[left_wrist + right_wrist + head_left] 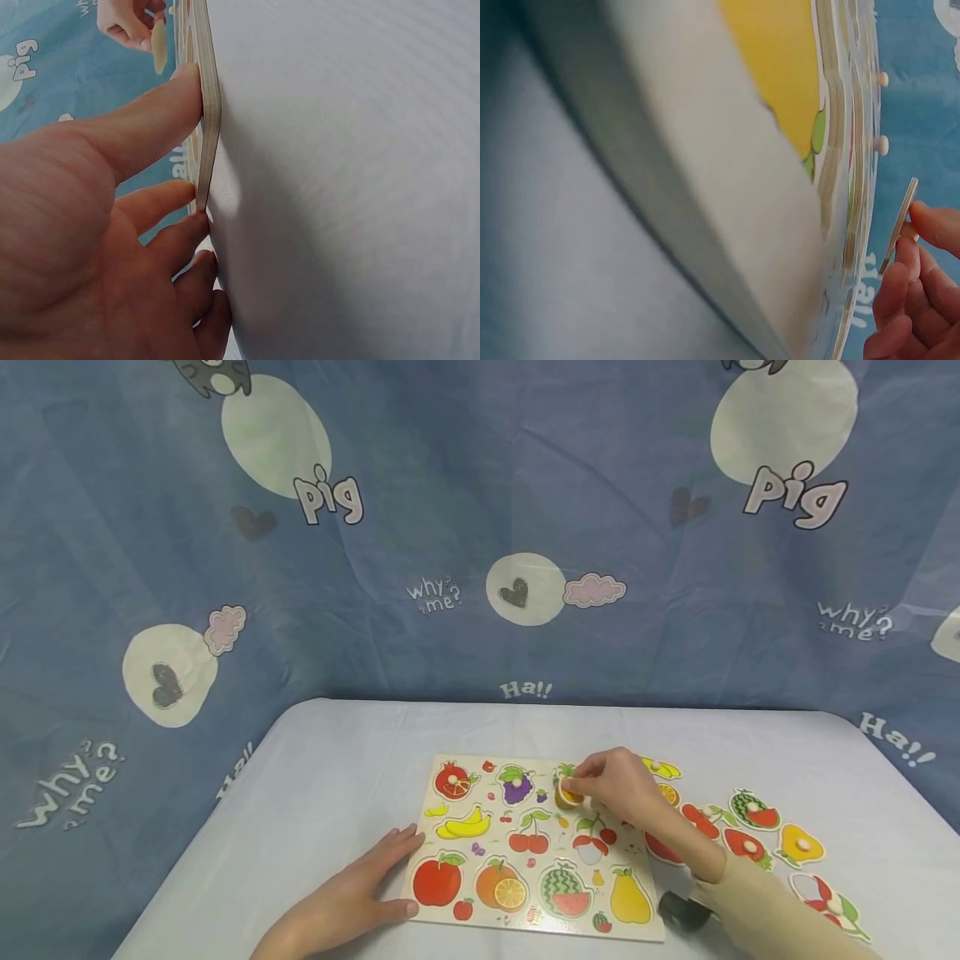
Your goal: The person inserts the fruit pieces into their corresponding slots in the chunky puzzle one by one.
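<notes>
A flat wooden fruit puzzle board (480,860) lies on the table. My right hand (618,785) pinches a pineapple puzzle piece (567,795) over the pineapple spot in the top row; in the right wrist view the piece (900,225) is tilted, its edge showing. Whether it touches the board cannot be told. My left hand (352,893) rests against the board's left edge, thumb and fingers spread; the left wrist view shows the thumb (161,116) touching the board's side. A knobbed pomegranate piece (452,782) and grape piece (516,787) sit in the board.
Loose knobbed pieces lie right of the board, among them a watermelon (753,810), a pear (799,846), a strawberry (745,847) and a lychee (828,902). A dark rounded object (684,912) is by the right sleeve. Behind the table hangs a blue printed cloth (450,652).
</notes>
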`<action>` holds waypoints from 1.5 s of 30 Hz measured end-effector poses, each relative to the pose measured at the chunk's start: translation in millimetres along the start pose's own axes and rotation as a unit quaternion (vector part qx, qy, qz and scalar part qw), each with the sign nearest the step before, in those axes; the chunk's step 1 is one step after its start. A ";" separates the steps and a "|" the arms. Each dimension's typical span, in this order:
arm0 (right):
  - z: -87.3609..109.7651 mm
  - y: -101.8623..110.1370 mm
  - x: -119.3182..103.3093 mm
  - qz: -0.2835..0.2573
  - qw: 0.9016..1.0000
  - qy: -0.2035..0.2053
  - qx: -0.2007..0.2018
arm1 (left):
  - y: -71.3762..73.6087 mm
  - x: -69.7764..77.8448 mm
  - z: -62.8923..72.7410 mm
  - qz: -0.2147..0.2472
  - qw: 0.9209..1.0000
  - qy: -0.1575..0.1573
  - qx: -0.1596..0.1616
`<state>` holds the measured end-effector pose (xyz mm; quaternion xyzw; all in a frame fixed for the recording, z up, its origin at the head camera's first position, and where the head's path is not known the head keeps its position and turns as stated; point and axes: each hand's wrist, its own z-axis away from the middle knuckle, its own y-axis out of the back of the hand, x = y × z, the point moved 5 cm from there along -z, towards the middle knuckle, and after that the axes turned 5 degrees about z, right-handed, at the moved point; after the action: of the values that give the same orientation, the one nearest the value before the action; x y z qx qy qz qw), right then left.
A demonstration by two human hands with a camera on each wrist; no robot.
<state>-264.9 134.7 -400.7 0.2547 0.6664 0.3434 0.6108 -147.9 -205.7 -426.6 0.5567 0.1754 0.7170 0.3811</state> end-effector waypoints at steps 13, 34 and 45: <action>-6.2 -4.5 1.6 0.003 1.000 -0.009 -0.022 | 1.1 0.6 -0.7 -0.005 1.000 0.002 -0.001; -9.0 -12.3 -0.1 0.038 0.999 0.001 -0.031 | -0.2 -0.9 -1.2 -0.002 1.000 -0.007 -0.012; -9.4 -13.6 0.4 0.013 0.999 0.017 -0.042 | -0.8 -3.8 -1.2 0.017 1.000 0.003 -0.012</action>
<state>-273.1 125.0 -411.3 0.2319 0.6584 0.3835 0.6047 -148.4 -207.9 -430.0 0.5528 0.1580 0.7272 0.3750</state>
